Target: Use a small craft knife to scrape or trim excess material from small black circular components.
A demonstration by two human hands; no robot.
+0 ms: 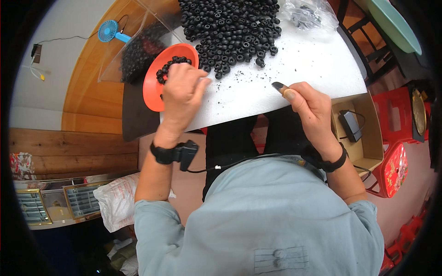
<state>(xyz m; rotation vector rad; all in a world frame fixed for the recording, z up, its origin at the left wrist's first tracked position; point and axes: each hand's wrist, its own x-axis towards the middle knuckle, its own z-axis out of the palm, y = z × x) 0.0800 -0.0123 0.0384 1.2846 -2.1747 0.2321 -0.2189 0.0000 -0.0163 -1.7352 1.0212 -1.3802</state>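
Note:
My left hand [183, 92] is over the near side of an orange bowl [153, 94], its thumb apart from the loosely bent fingers. I see nothing held in it, though its fingertips are partly hidden. Small round black parts [165, 73] with holes, seemingly rubber or plastic, lie in the bowl. My right hand [309, 103] is closed around a small knife [278, 86], whose short dark blade points up and left above the white tabletop sheet [317, 69]. Beyond my hands, a large pile of the same black parts [235, 32] covers the far middle of the sheet.
A clear bin [133, 60] of black parts stands left of the bowl, near a blue fan [108, 31]. A clear plastic bag [313, 16] lies at the far right. Beside my right forearm is a cardboard box [368, 154] holding a black adapter [351, 125]. Black crumbs [244, 80] dot the sheet.

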